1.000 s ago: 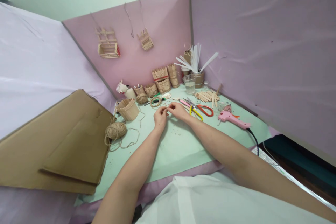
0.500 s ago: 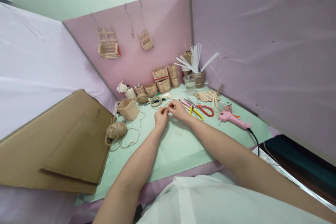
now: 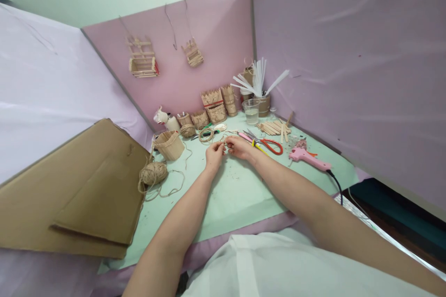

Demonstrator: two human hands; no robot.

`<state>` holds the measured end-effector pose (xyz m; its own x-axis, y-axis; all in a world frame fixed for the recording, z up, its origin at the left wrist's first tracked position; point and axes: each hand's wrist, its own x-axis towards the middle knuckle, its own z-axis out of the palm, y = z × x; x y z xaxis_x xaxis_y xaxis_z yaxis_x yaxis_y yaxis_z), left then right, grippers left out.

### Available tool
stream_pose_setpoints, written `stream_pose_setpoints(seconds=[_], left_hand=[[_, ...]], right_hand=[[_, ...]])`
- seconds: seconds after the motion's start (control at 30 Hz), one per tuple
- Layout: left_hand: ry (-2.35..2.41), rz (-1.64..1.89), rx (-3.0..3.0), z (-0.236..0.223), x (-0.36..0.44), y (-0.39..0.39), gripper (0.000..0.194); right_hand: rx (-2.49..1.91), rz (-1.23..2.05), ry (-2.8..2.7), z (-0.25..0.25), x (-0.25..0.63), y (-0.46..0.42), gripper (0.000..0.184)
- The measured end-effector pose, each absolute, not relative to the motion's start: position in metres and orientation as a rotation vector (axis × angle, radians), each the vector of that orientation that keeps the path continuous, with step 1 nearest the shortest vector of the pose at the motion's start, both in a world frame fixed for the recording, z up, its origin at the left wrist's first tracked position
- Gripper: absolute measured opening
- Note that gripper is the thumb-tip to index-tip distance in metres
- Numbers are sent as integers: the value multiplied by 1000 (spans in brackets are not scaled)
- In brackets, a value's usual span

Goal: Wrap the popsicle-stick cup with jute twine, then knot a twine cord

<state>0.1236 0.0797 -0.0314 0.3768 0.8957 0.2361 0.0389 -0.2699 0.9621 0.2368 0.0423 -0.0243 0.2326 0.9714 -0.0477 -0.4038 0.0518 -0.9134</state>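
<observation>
My left hand (image 3: 215,154) and my right hand (image 3: 238,145) meet over the middle of the table, fingertips almost touching. Both are pinched closed on something too small to make out. Just behind the fingertips shows a thin tan strand that looks like twine. Beside my right hand lie scissors with red handles (image 3: 273,145) and a yellow-handled pair (image 3: 259,147), partly covered by that hand. Left of my left hand stands a cup made of craft sticks (image 3: 169,145), and a ball of twine (image 3: 153,173) with loose loops lies in front of it.
A pink glue gun (image 3: 311,158) with a dark cord lies at the right. Craft sticks (image 3: 273,127) are piled behind it, near a clear cup of liquid (image 3: 251,115). Cardboard sheets (image 3: 101,195) cover the left side. Several stick-made containers (image 3: 216,112) line the back.
My right hand has turned a little and its fingers have shifted slightly off my left fingertips. My right wrist covers more of the yellow handles. The left hand has hardly moved.
</observation>
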Motion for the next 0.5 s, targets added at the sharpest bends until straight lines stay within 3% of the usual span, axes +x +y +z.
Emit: stream_pose_setpoints(seconds=[0.13, 0.3, 0.4, 0.5], left_hand=[[873, 1071, 1648, -35, 121, 82, 15], [924, 1087, 1631, -38, 119, 89, 16], [906, 1083, 1624, -37, 119, 89, 17], [865, 1066, 1648, -36, 119, 86, 20]], right_hand=[[-1224, 824, -920, -24, 237, 42, 6], [-1263, 198, -1309, -26, 241, 40, 29], [-1259, 55, -1513, -28, 241, 37, 35], [-1302, -12, -1609, -31, 242, 36, 27]])
